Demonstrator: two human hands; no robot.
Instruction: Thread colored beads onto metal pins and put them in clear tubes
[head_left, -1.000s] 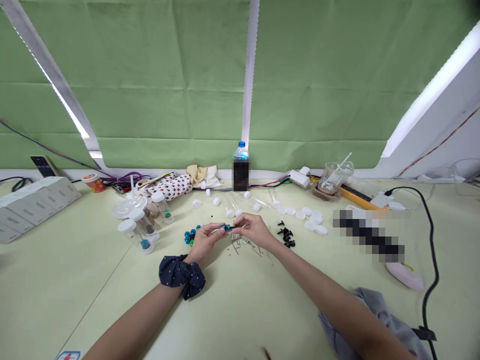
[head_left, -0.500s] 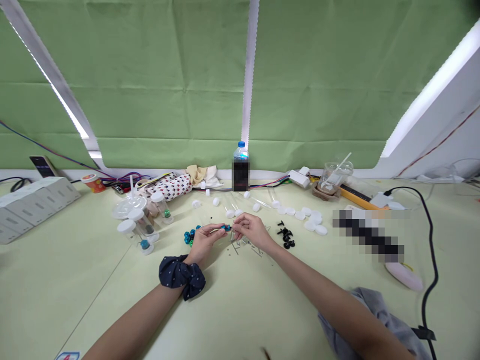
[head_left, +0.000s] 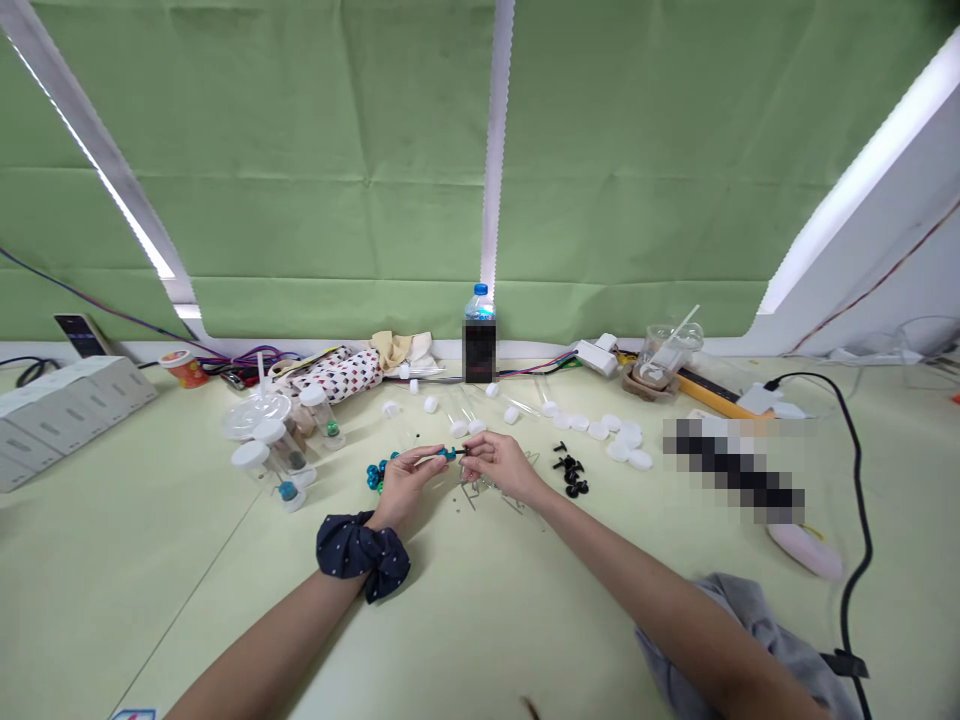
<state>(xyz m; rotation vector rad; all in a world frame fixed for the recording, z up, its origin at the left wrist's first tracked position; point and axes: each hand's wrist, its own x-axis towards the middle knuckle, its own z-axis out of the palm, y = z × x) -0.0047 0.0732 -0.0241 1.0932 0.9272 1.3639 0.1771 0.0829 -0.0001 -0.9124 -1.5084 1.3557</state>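
My left hand [head_left: 407,483], with a dark dotted scrunchie [head_left: 363,553] on its wrist, pinches a thin metal pin carrying a blue bead [head_left: 448,454]. My right hand [head_left: 504,464] is closed in a pinch at the pin's right tip, on a small dark part. Both hands hover just above the pale green table [head_left: 465,610]. Loose blue and green beads [head_left: 376,474] lie left of my left hand. Thin metal pins [head_left: 480,490] lie under my right hand. Small black parts [head_left: 571,474] sit in a pile to its right.
Capped clear vials [head_left: 281,450] stand at the left, white caps [head_left: 615,438] lie scattered at the right. At the back stand a water bottle [head_left: 480,335], a patterned pouch [head_left: 337,372] and a plastic cup [head_left: 666,352]. A black cable [head_left: 855,480] runs down the right side. Grey boxes [head_left: 52,410] sit far left.
Both hands stay together at the pin. My right fingers have shifted slightly at the pin's tip; the view has drifted a little.
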